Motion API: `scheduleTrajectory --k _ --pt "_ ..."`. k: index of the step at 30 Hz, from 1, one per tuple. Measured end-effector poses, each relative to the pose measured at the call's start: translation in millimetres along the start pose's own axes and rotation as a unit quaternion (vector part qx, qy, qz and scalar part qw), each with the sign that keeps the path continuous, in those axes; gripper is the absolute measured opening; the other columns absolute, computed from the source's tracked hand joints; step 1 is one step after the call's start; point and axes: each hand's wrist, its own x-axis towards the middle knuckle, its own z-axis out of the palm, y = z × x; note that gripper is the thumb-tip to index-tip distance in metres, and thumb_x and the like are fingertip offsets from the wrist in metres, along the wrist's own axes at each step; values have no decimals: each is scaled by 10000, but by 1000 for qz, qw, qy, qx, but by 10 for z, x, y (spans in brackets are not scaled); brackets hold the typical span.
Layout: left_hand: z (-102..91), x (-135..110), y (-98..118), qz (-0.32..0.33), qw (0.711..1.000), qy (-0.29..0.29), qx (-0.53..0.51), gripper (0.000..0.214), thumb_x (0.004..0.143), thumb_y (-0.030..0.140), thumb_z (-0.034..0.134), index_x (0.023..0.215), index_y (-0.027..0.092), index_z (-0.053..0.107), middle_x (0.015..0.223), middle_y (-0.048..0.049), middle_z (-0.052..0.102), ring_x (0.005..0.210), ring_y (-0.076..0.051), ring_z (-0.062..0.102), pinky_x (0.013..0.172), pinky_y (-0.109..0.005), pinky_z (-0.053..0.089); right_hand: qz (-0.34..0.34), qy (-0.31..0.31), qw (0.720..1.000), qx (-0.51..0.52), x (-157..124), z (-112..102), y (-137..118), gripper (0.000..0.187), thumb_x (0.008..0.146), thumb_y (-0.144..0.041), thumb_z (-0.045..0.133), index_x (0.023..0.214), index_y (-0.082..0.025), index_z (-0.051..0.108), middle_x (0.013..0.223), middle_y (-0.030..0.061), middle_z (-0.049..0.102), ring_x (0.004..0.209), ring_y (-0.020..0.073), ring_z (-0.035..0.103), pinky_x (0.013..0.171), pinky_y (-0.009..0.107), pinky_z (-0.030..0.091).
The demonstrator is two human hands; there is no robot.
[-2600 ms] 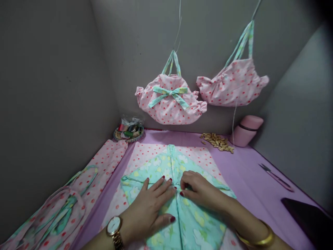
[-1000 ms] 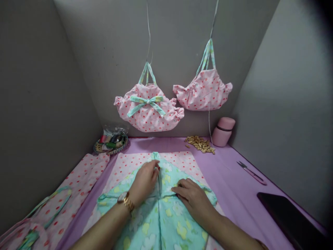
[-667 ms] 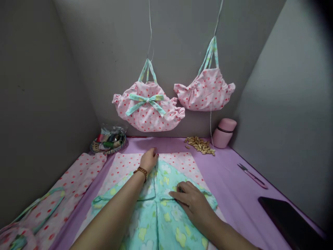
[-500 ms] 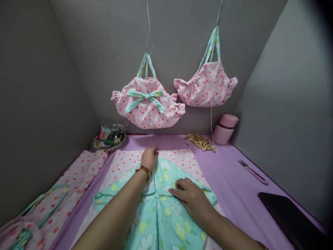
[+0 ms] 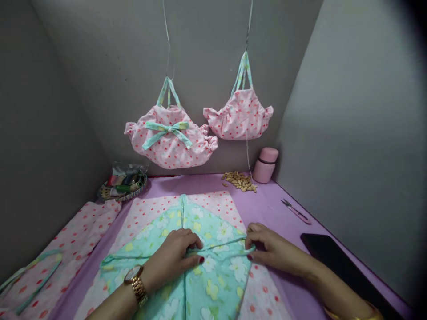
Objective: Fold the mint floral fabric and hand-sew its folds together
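A mint floral fabric piece [image 5: 213, 231] lies folded on a pink dotted cloth [image 5: 150, 213] spread over the purple table [image 5: 267, 209]. My left hand [image 5: 173, 258], wearing a gold watch, rests on the fabric's centre fold with fingers curled, pressing a thin mint strip. My right hand [image 5: 271, 249] pinches the right end of that strip at the fabric's right corner.
Two pink dotted bags [image 5: 170, 138] [image 5: 238, 118] hang on strings at the back wall. A basket of thread spools [image 5: 123, 184] sits back left, a pile of beads [image 5: 240, 181], a pink flask [image 5: 264, 165], snips [image 5: 295, 211] and a dark tablet [image 5: 336, 262] stand right. More dotted cloth [image 5: 43, 262] lies left.
My left hand drew back from the fabric's far tip to the centre fold. My right hand slid right to the fabric's corner and pinched the strip. The view shifted right.
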Motion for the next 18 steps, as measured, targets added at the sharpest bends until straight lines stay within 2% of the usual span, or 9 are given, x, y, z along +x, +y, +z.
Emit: scheduleTrajectory --k 5,10,15,18 --pt "37 8 -52 -8 1000 7 -16 168 803 346 561 741 190 564 809 8 572 816 -154 503 760 -285 339 20 27 996 78 41 67 79 169 834 -317 558 728 -187 578 783 6 528 768 149 500 718 278 419" --pt "40 -3 -64 -31 999 18 -25 183 851 318 479 739 181 525 768 2 560 770 -155 490 732 -290 346 61 60 991 103 84 145 117 155 832 -293 541 737 -183 595 743 3 527 703 140 513 642 254 426" --pt "46 -60 -41 -26 998 38 -45 71 817 255 518 840 192 539 856 -10 565 837 -171 495 779 -307 362 68 106 990 68 136 268 47 105 821 -233 519 751 -191 587 743 6 531 717 154 513 654 273 410" --pt "28 -93 -28 -17 993 71 -89 174 823 229 503 994 214 527 968 -19 564 905 -167 502 815 -295 380 54 111 991 56 149 309 43 84 794 -215 521 735 -197 578 725 8 530 724 171 514 666 296 407"
